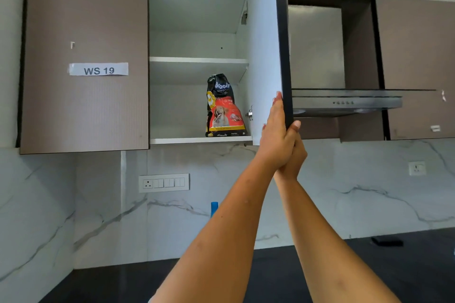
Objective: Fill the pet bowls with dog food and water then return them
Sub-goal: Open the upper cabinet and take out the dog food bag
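Note:
A black and red dog food bag (224,108) stands upright on the bottom shelf of an open wall cabinet, at its right side. The cabinet door (264,51) is swung out toward me, seen nearly edge-on. My left hand (275,138) lies flat against the door's white inner face near its lower corner. My right hand (294,152) grips the door's dark edge from the other side, thumb up. Both hands press together around the door. No pet bowls are in view.
The cabinet's left door (85,61) is shut and bears a label "WS 19". A steel range hood (344,102) hangs to the right. Below are a marble backsplash with a switch panel (163,182), a blue object (214,208) and a dark countertop (320,273).

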A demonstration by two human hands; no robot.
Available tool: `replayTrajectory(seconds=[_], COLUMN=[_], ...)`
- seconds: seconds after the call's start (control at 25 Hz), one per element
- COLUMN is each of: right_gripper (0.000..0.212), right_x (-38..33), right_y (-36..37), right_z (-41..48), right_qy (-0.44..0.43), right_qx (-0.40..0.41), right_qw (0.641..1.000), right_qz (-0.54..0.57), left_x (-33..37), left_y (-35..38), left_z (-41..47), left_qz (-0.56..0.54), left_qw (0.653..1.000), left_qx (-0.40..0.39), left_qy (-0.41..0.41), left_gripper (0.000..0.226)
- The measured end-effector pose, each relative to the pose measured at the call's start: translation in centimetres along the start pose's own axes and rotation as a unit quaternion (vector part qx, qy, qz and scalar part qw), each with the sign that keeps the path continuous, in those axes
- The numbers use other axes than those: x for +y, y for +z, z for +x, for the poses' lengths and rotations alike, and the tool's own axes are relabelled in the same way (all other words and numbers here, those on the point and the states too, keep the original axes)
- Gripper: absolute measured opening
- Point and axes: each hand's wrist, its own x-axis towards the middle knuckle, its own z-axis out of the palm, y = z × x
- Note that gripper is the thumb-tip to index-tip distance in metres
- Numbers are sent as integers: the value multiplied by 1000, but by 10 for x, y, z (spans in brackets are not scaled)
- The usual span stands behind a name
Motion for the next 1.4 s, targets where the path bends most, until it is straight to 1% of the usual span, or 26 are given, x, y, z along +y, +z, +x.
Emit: replayTrajectory(seconds=[0.04, 0.08, 0.16, 0.24, 0.28, 0.32, 0.36, 0.44, 0.56, 0.64, 0.8, 0.92, 1.04, 1.16, 1.28, 1.4], right_gripper=[28, 29, 22, 29, 33, 34, 34, 33, 34, 35, 36, 33, 27, 28, 20, 17], right_x=[-4, -7, -13, -14, -12, -11, -10, -12, -12, -9, -2, 0, 9, 31, 51, 62], right_y=[-2, -7, -16, -23, -26, -30, -33, -38, -42, -45, -51, -51, -55, -58, -55, -40], right_z=[3, 4, 5, 3, 5, 7, 11, 14, 17, 20, 25, 13, -2, -15, -23, -20], right_qy=[3, -1, -18, -56, -89, -101, -104, -100, -95, -90, -81, -119, -138, -101, -58, -42], right_qx=[13, 3, 24, 46, 58, 76, 89, 99, 106, 111, 117, 117, 134, 126, 91, 71], right_qw=[1000, 999, 999, 997, 990, 981, 976, 974, 970, 967, 962, 958, 957, 962, 973, 976], right_qz=[24, 46, 20, -33, -97, -146, -171, -179, -196, -212, -234, -233, -217, -218, -203, -200], left_x=[-5, -11, -23, -33, -38, -42, -45, -48, -45, -43, -43, -50, -64, -86, -111, -130], left_y=[1, 2, 3, 5, 6, 7, 8, 12, 14, 14, 18, 19, 24, 31, 30, 20], left_z=[-3, -6, -9, -10, -10, -11, -12, -13, -14, -14, -12, -10, -14, -27, -37, -40], left_qz=[29, 55, 90, 115, 121, 124, 130, 143, 129, 116, 103, 94, 98, 101, 84, 79], left_qw=[1000, 998, 994, 989, 987, 986, 985, 982, 983, 985, 987, 988, 985, 984, 987, 987], left_qx=[-6, -18, -55, -88, -100, -108, -115, -123, -124, -119, -116, -114, -133, -133, -99, -76], left_qy=[-1, -7, -16, -23, -24, -25, -25, -23, -31, -39, -46, -54, -54, -61, -95, -117], left_gripper=[63, 59, 54, 50, 50, 54, 61, 73, 86, 91, 92, 93, 93, 92, 92, 88])
